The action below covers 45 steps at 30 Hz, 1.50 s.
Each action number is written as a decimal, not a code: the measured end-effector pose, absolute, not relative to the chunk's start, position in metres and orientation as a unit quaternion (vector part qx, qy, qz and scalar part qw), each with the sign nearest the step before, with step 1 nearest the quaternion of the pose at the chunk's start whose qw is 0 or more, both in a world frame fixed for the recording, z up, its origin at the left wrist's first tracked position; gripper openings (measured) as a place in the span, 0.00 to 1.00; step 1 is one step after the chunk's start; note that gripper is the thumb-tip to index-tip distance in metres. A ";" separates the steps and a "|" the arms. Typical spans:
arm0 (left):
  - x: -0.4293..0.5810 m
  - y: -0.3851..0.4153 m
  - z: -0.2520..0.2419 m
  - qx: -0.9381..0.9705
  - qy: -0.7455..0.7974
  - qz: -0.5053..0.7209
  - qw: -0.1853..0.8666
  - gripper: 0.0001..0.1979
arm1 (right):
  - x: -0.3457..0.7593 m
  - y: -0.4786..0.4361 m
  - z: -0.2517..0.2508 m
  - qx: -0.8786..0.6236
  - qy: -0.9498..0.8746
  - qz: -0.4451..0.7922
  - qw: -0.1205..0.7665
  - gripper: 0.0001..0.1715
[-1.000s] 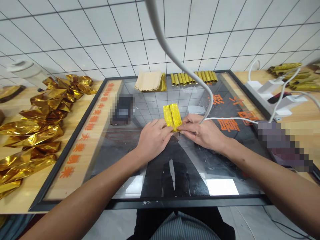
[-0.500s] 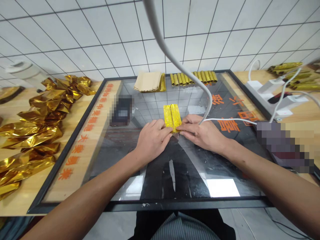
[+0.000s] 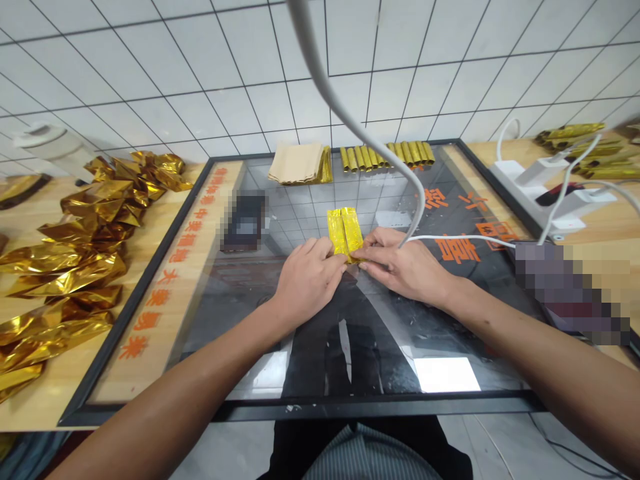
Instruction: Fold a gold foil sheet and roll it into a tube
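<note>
I note little change over the last second: the left hand (image 3: pixel 307 277) and right hand (image 3: pixel 400 263) both pinch the gold foil piece (image 3: pixel 353 230) by its near edge, over the glass panel (image 3: pixel 210 293), suggesting unfinished shaping.

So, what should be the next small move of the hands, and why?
Probably roll the near edge of the gold paper forward a little: the left hand and right hand are both at that edge, the paper's two sides nearly meet along the middle, and gold tubes lie in a row behind.
</note>
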<state>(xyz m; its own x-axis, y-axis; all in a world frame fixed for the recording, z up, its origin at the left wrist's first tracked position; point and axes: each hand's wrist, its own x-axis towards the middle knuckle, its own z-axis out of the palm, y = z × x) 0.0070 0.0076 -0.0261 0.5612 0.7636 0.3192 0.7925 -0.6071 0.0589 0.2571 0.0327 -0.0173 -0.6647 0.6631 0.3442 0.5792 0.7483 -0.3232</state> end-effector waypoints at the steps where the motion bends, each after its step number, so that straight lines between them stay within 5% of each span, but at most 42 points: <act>1: 0.007 0.008 -0.026 -0.882 -0.440 -0.160 0.044 0.16 | 0.257 0.033 -0.017 -0.343 -0.907 0.094 0.224 0.16; 26: 0.006 0.011 -0.026 -0.864 -0.469 -0.184 -0.015 0.09 | 0.255 0.032 -0.019 -0.359 -0.898 0.109 0.229 0.15; 45: 0.011 0.022 -0.020 -0.779 -0.546 -0.253 -0.175 0.11 | 0.240 0.036 -0.026 -0.479 -0.817 0.183 0.264 0.10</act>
